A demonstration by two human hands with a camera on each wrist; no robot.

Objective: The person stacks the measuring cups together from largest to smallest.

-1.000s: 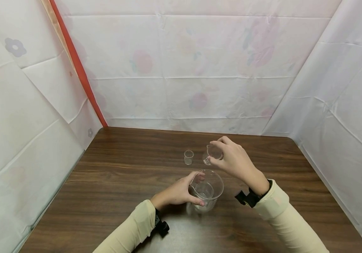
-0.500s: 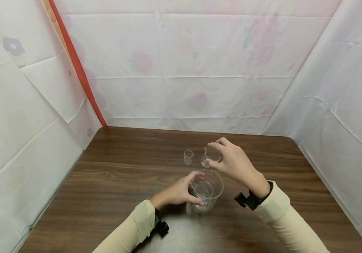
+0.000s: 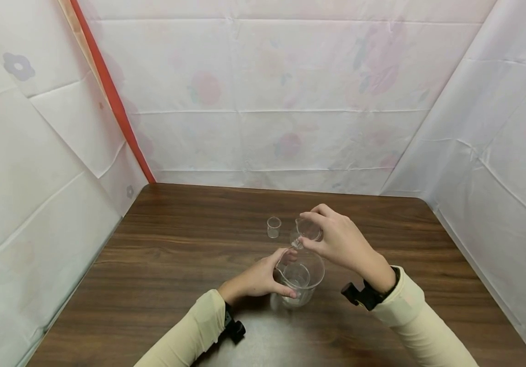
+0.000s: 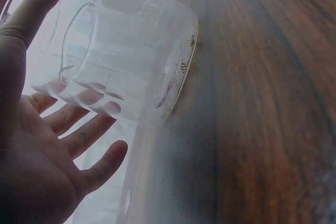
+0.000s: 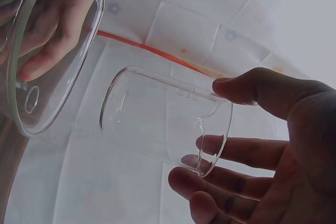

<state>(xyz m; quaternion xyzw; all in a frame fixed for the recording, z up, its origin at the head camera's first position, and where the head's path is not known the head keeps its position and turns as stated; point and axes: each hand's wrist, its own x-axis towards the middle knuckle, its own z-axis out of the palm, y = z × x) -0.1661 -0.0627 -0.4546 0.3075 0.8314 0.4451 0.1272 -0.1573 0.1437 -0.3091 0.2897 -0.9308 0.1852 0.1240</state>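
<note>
Seemingly near rim [image 5: 229, 123], right grip [image 3: 340, 238] pinches mid-sized beaker [image 5: 152, 116]; left grip [image 3: 260, 276] holds largest beaker [image 3: 306, 279].

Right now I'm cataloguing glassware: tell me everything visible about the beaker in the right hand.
The beaker is clear and looks like glass, a cylinder with a pouring lip at the rim and printed markings. No contents show. The right hand holds it near the rim, off the table. It looks tilted, and the right wrist view shows it apart from the larger beaker.

head view high, forward and down; wrist views close in, askew; large beaker [image 3: 305, 285] in all three
</note>
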